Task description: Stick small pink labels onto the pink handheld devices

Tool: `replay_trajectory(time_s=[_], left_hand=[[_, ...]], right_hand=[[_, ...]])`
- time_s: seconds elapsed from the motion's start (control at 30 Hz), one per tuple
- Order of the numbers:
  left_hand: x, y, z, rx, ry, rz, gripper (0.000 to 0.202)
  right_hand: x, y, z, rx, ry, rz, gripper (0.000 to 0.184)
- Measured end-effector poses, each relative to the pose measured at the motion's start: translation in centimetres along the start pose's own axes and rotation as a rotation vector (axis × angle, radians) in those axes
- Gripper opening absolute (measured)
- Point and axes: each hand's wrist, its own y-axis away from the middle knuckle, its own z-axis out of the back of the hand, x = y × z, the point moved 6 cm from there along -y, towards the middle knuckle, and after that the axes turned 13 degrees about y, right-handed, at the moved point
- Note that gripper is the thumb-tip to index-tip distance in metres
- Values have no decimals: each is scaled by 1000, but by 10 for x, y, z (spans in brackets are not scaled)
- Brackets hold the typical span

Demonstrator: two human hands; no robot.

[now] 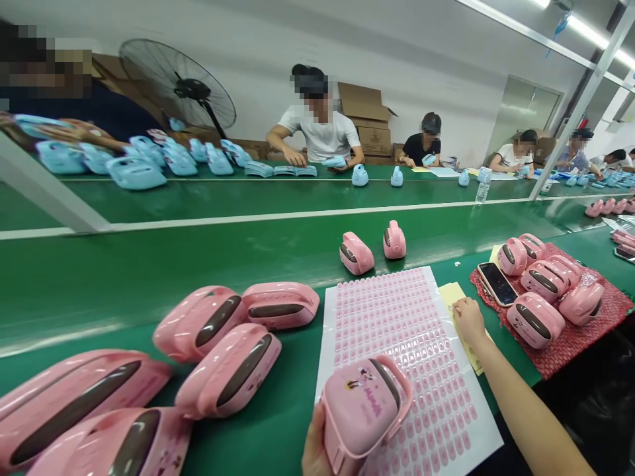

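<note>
My left hand (316,443) is wrapped round the side of a pink plastic casing (364,406) with a loop handle, a dark strip and a printed cartoon figure. The casing is held tilted over a white sheet (330,344) covered in rows of small pink oval stickers. To the right of that sheet, my right hand (470,322) rests at a yellow paper (450,294), its fingers bent and pressed together. Whatever may be between those fingertips is too small to make out.
More pink casings (228,370) crowd the left of the green table (124,264); two (395,240) stand beyond the sheet. At right, a phone (497,284) and several casings lie on red bubble wrap (550,357). Co-workers (322,132) across the table handle blue casings (136,173).
</note>
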Motion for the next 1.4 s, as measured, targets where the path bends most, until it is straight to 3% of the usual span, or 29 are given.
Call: replay_trajectory(time_s=[0.23, 0.43, 0.63, 0.83, 1.07, 1.2, 1.4], left_hand=[[-3, 5, -3, 46, -2, 57, 36], [2, 26, -24, -102, 103, -3, 33], [4, 33, -32, -156, 158, -24, 36], [2, 35, -32, -90, 108, -42, 36], [-5, 37, -46, 38, -60, -147, 27], [-8, 32, -58, 48, -199, -257, 21], [-4, 26, -72, 99, -327, -374, 41]], right_hand=[[-19, -10, -4, -21, -121, -177, 12], [-24, -13, -10, 42, -149, -269, 12], [-25, -17, -14, 75, -126, -311, 19], [-17, -15, -17, 27, -166, -270, 13], [-16, -10, 0, 190, -450, -259, 23], [15, 12, 26, 243, -647, -159, 28], [110, 84, 42, 435, -781, 196, 17]])
